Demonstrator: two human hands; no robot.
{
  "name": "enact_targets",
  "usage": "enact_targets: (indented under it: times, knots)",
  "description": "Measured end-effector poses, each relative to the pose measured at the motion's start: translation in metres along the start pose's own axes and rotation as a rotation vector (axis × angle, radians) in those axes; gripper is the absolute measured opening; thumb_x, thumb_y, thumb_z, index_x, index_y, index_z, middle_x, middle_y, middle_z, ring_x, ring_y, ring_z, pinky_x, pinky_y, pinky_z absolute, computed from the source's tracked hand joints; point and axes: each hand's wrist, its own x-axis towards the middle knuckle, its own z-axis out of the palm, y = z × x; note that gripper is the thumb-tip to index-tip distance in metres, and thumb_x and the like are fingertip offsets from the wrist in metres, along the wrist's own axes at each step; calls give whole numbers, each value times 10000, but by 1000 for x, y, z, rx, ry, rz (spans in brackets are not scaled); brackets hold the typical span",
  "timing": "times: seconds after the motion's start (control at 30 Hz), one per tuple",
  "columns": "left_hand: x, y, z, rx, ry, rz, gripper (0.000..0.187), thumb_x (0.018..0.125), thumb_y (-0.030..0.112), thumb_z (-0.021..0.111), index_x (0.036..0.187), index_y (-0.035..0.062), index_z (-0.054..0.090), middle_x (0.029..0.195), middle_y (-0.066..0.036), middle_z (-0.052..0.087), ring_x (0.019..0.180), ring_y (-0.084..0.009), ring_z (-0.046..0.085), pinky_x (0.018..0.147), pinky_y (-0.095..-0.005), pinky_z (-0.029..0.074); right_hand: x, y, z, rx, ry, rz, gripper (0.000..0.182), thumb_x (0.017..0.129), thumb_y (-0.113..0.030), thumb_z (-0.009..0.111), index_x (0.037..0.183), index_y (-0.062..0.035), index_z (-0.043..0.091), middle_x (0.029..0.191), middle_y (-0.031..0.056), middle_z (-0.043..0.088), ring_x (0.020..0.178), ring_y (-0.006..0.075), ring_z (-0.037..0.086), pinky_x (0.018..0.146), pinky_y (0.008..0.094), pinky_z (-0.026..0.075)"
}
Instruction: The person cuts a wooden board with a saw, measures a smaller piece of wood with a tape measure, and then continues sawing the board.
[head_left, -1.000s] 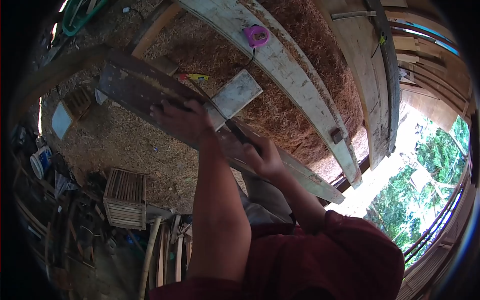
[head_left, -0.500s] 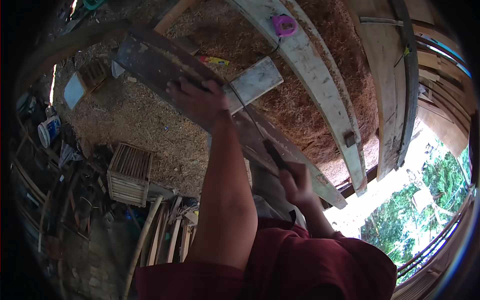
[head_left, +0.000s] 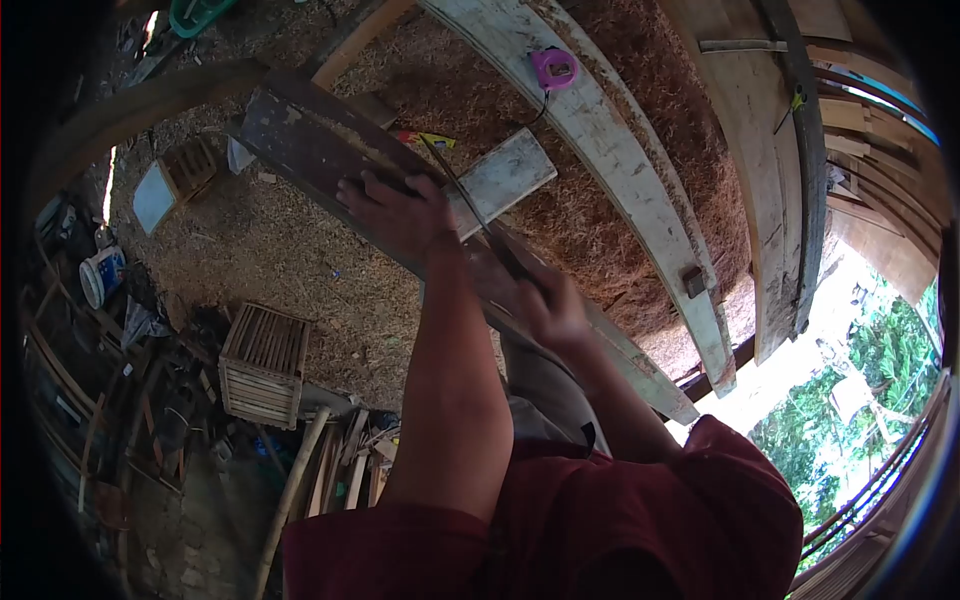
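My left hand (head_left: 405, 212) lies on a dark brown plank (head_left: 320, 135), fingers spread, with nothing gripped. Just beside its thumb, a short grey-white board (head_left: 510, 175) sticks out crosswise from the plank. My right hand (head_left: 550, 308) is closed around the dark handle of a handsaw (head_left: 462, 195). Its thin blade, seen almost edge-on, runs across the short board near the plank and ends past the board's far side. Part of the handle is hidden by my fingers.
A pink tape measure (head_left: 554, 69) sits on a long curved whitish beam (head_left: 630, 170). More large planks (head_left: 740, 150) stand to the right. On the shavings-covered ground at left are a slatted wooden crate (head_left: 264, 365) and a white bucket (head_left: 102, 276). Loose sticks (head_left: 340, 465) lean near my elbow.
My right hand has pushed forward and up-left, carrying the saw farther across the short board. My left hand stays at the same place on the plank.
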Motion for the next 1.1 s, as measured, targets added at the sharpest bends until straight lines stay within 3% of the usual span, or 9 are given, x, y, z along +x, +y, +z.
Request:
enact_targets:
  times: [0.07, 0.27, 0.4, 0.67, 0.73, 0.87, 0.93, 1.03, 1.1]
  knots:
    - [1, -1, 2, -21, 16, 3, 660, 982, 349, 518, 1510, -38, 434, 1658, -292, 270, 1550, -472, 289, 1225, -589, 367, 19, 5, 15, 114, 101, 38, 238, 924, -189, 626, 800, 14, 645, 646, 192, 555, 582, 333, 578, 600, 451, 450]
    - [3, 7, -11, -12, -23, 8, 641, 977, 335, 522, 1487, -48, 447, 1626, -310, 316, 1518, -485, 344, 1217, -594, 376, -31, -16, -39, 97, -170, 114, 240, 921, -186, 621, 779, 8, 625, 635, 193, 533, 562, 311, 530, 578, 430, 424]
    - [0, 2, -2, -24, 38, 23, 631, 957, 308, 538, 1484, -27, 451, 1632, -293, 314, 1547, -471, 307, 1219, -599, 387, 23, -11, 11, 87, 86, 36, 268, 915, -197, 645, 775, 31, 626, 633, 201, 555, 554, 310, 572, 569, 448, 431]
    - [2, 4, -5, -25, 19, 29, 615, 978, 316, 508, 1469, -50, 456, 1630, -316, 313, 1521, -485, 339, 1225, -601, 367, -26, -16, -30, 108, -131, 156, 250, 927, -165, 629, 762, 22, 599, 611, 178, 529, 535, 265, 529, 542, 440, 403]
    - [2, 2, -3, -9, 31, 46, 616, 978, 314, 508, 1470, -53, 456, 1629, -321, 310, 1523, -487, 334, 1228, -601, 363, -18, 10, 1, 58, -51, 137, 264, 1009, -109, 670, 1182, 72, 587, 908, 99, 633, 759, 92, 568, 662, 277, 467]
    - [1, 0, 2, 10, 56, 38, 625, 943, 294, 540, 1478, -18, 453, 1605, -285, 347, 1533, -465, 337, 1203, -615, 410, -15, -24, -12, -20, -50, 48, 210, 991, -145, 666, 1063, 44, 611, 833, 148, 620, 714, 223, 602, 665, 375, 477]
    - [3, 3, -1, 5, 40, 31, 620, 938, 288, 542, 1472, -14, 458, 1603, -286, 349, 1529, -467, 342, 1206, -617, 405, -36, -38, -35, 80, -103, 90, 265, 939, -203, 655, 805, 23, 625, 642, 209, 561, 557, 334, 580, 568, 464, 429]
    - [3, 4, -1, 13, 61, 41, 611, 934, 286, 541, 1465, -7, 464, 1600, -290, 356, 1528, -467, 343, 1206, -623, 399, -31, -36, -31, -27, -178, 245, 243, 1019, -165, 652, 1107, 62, 654, 811, 99, 629, 753, 165, 614, 702, 345, 503]
    - [0, 2, -4, 10, 57, 39, 615, 942, 287, 537, 1470, -19, 462, 1607, -299, 347, 1530, -473, 335, 1218, -617, 380, 25, -33, 8, -137, 27, -55, 211, 1022, -132, 605, 1051, 69, 660, 715, 53, 571, 647, 112, 548, 611, 320, 461]
